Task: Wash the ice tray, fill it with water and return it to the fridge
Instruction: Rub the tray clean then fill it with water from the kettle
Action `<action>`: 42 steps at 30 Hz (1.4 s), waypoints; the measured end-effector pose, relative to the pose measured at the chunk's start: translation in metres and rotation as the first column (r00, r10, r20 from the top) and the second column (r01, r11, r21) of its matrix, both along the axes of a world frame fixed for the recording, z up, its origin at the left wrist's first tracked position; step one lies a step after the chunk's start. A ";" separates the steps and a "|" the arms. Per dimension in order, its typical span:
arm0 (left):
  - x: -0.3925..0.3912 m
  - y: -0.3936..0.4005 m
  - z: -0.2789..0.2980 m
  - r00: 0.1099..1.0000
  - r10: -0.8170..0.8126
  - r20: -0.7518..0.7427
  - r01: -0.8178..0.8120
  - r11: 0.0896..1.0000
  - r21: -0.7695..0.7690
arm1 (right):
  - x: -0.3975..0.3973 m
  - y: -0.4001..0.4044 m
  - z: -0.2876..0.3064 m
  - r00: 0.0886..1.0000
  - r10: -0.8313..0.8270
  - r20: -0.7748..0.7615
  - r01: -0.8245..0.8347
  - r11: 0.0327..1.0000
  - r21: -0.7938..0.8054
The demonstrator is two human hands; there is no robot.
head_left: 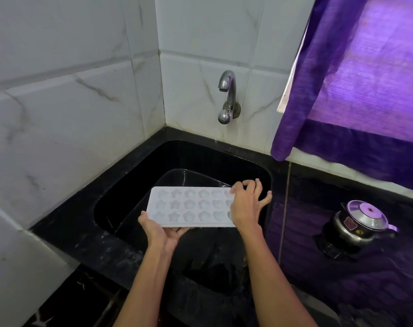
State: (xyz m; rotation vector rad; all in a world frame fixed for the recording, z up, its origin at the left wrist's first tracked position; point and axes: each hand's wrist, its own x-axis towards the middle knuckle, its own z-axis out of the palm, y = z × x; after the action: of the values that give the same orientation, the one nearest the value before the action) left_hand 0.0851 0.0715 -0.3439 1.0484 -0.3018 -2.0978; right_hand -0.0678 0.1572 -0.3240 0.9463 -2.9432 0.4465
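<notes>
Holding the white ice tray point(191, 206) level over the black sink point(153, 161), cavity side up; star and rounded moulds visible in three rows. Whether the cavities contain water: cannot tell.

Head view. Left hand point(161, 230) under the tray's near left corner, palm up, thumb on the near left edge, fingers passing beneath the tray; grip supports it from below. Right hand point(246, 204) on top of the tray's right end, fingers bent and spread, fingertips on the far right edge, thumb out to the right. Right hand covers the rightmost cavities.

Tray sits above a dark basin point(177, 178) lying inside the sink, no contact discernible.

Metal tap point(227, 95) on the tiled wall, far side, above the sink's far rim; no stream visible at the spout. Purple curtain point(356, 79) hangs at far right. Steel lidded pot point(363, 220) on the black counter point(307, 256), right of the sink, well apart from the tray.
</notes>
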 end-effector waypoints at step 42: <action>-0.025 -0.011 0.008 0.999 -0.042 0.024 0.042 0.999 -0.028 | 0.006 -0.041 0.029 0.977 0.212 0.026 -0.213 0.974 0.078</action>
State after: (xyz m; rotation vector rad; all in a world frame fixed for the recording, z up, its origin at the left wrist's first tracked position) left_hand 0.0601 0.0608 -0.3362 1.0592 -0.3669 -2.1137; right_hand -0.0618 0.1160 -0.2949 1.2809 -2.9071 0.3448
